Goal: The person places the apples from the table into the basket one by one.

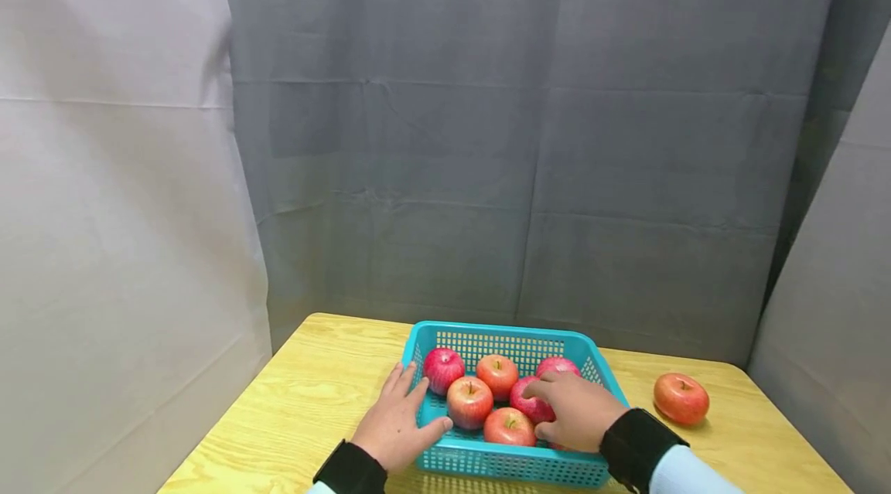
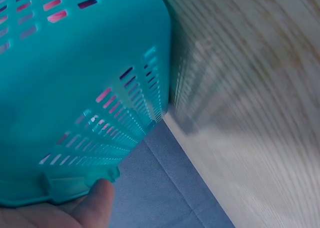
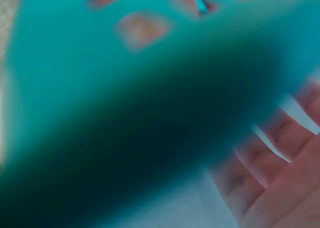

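A teal plastic basket point(image 1: 515, 463) with lattice walls holds several red apples point(image 1: 469, 403). My left hand point(image 1: 400, 423) rests at the basket's left rim with straight, spread fingers and thumb. The left wrist view has a fingertip point(image 2: 101, 190) against the rim. My right hand point(image 1: 581, 410) reaches over the right side of the basket, its fingertips at a deep red apple point(image 1: 529, 400); whether they press on it is unclear. In the right wrist view, the blurred basket wall point(image 3: 60, 87) hides the fingertips, while the visible fingers look fairly straight and slightly apart.
One more apple point(image 1: 681, 399) sits on the wooden table point(image 1: 278, 417), to the right of the basket. A grey cloth point(image 1: 529, 131) hangs behind the table, with pale cloth point(image 1: 118, 208) at both sides.
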A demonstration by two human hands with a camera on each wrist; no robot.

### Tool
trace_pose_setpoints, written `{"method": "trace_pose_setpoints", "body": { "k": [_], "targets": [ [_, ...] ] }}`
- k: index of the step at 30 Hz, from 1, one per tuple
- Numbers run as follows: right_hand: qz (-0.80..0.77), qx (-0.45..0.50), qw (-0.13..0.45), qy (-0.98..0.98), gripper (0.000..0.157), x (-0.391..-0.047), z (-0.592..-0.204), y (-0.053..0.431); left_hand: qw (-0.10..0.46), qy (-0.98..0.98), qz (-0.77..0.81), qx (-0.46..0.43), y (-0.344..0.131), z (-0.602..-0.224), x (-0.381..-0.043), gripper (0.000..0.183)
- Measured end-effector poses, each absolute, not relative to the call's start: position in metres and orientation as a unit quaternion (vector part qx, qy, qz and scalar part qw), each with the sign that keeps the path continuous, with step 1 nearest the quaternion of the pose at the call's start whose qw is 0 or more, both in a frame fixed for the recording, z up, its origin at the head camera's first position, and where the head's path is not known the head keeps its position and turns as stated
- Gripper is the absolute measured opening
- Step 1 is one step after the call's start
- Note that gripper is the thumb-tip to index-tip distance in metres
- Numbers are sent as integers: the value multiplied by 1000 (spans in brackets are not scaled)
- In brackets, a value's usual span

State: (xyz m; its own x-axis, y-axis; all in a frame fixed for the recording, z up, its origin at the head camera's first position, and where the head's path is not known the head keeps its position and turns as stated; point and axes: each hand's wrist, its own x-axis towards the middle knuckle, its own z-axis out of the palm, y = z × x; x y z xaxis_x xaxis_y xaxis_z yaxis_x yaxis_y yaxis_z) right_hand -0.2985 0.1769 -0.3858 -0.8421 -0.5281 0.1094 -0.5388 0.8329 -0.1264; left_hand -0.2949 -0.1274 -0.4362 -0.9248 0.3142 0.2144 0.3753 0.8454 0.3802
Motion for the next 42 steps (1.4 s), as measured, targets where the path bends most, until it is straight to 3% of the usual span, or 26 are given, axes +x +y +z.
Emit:
{"method": "trace_pose_setpoints", "body": {
  "k": [12,21,27,42],
  "targets": [
    [85,191,51,-977,45,-291,-373,230,84,-957,-201,-192,-128,-431,-291,90],
    [93,177,58,-978,47,-309,-385,273,88,-958,-193,-195,-127,-433,-291,88],
    [89,162,93,-978,50,-318,-392,291,88,-956,-197,-201,-130,-435,-294,89],
    [105,78,100,-986,50,-339,-417,358,86,-953,-208,-204,-129,-436,-295,89]
  ]
}}
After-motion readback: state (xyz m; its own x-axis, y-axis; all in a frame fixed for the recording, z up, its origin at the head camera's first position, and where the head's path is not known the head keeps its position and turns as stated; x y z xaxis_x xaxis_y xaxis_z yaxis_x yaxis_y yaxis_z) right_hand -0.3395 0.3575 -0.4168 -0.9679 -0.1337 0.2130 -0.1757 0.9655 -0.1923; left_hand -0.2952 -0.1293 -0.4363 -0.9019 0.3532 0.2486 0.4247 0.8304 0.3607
